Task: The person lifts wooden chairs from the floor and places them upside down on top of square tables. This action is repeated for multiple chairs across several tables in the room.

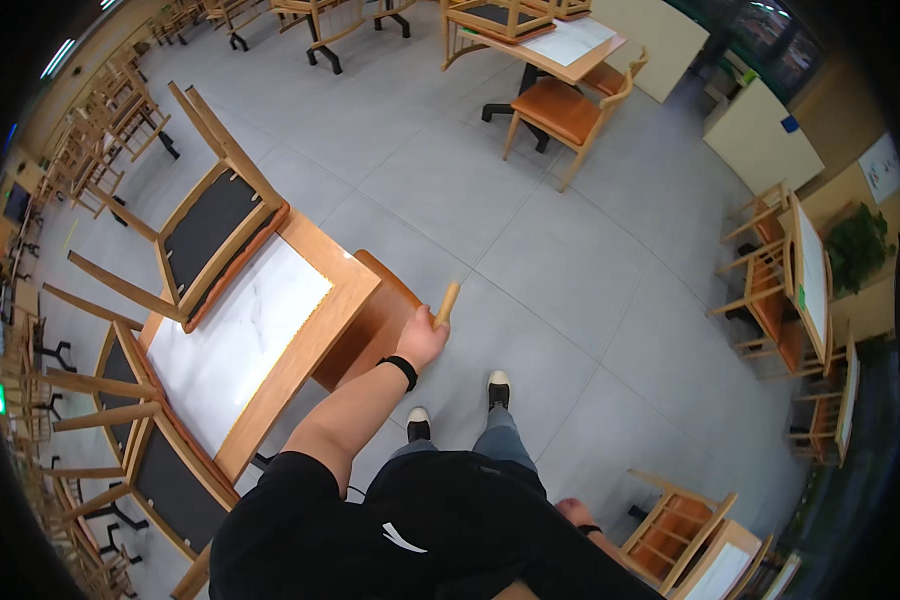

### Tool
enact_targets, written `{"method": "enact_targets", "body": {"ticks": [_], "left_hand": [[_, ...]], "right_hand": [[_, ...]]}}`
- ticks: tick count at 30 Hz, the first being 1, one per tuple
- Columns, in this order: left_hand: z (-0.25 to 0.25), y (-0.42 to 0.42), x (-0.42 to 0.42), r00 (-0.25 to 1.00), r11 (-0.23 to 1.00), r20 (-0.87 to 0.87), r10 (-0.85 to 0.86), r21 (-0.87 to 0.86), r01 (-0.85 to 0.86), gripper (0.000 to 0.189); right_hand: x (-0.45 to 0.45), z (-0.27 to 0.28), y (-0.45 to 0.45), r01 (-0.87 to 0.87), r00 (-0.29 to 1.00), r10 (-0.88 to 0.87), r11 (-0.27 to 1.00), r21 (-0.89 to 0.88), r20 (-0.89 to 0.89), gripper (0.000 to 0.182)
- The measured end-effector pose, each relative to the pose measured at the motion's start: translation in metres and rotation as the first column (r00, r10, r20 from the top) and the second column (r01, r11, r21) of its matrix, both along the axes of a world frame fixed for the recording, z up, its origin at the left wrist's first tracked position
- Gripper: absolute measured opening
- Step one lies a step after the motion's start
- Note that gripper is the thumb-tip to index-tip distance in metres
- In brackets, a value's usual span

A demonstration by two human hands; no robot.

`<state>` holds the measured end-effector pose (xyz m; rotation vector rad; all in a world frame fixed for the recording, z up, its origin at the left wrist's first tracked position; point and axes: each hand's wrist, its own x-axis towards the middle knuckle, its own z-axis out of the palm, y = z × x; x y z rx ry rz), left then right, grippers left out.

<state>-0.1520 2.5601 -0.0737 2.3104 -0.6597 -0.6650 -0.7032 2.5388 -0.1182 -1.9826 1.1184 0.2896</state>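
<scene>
My left hand (pixel 424 336) is closed around the wooden backrest of a chair, and one rounded end of its top rail (pixel 448 303) sticks out past my fingers. The chair's orange-brown seat (pixel 379 319) lies partly beneath the corner of a wood-edged table with a white marbled top (pixel 251 330). Upturned on that table, a wooden chair (pixel 214 232) shows its dark seat underside, its legs in the air. Low by my right side hangs my right hand (pixel 576 512); its fingers are mostly hidden, and I see nothing held in it.
More upturned chairs (pixel 184 487) rest along the table's far left side. Ahead stands another table (pixel 570 46) with an orange-seated chair (pixel 559 112) on the floor. Chairs and a table (pixel 811 274) line the right wall near a green plant (pixel 859 247). A chair (pixel 671 529) stands behind my right hand.
</scene>
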Motion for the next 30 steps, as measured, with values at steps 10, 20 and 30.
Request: {"method": "enact_targets", "body": {"ticks": [10, 20, 30], "left_hand": [[-0.045, -0.096, 0.043, 0.862, 0.94, -0.41, 0.298, 0.282, -0.191, 0.053], [-0.041, -0.115, 0.047, 0.898, 0.876, -0.355, 0.259, 0.477, -0.064, 0.047], [0.034, -0.19, 0.025, 0.808, 0.969, -0.535, 0.245, 0.169, -0.182, 0.018]], "right_hand": [[-0.06, -0.08, -0.219, -0.416, 0.878, 0.39, 0.908, -0.042, -0.278, 0.008], [0.078, -0.036, -0.327, 0.683, 0.669, -0.729, 0.524, 0.509, -0.147, 0.02], [0.01, -0.107, -0.325, 0.747, 0.631, -0.649, 0.359, 0.559, -0.426, 0.013]]}}
